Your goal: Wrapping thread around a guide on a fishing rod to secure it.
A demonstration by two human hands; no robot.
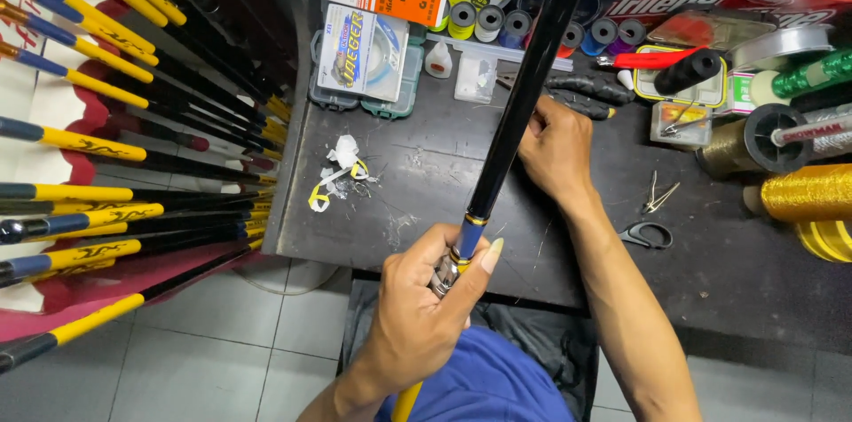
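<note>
Gripping a long black fishing rod [524, 94] low down, the left hand [417, 315] has its fingers closed around the metal fitting beside the blue band, thumb laid along the shaft. The right hand [557, 149] sits farther up the same rod, fingers curled in against the black blank, though what the fingertips pinch there is hidden behind the hand. The rod runs diagonally from the lap up over the dark workbench [417, 209], its yellow butt near the bottom edge. Judging by this, the step in hand is working on the blank just above the handle; the next move seems to call for steady support from the lower hand while the upper one works finely. Nearby lie white and yellow tape scraps [342, 169], small scissors [646, 234], gold thread spools [803, 193], and racked yellow-and-blue rods [106, 156] on the left.
</note>
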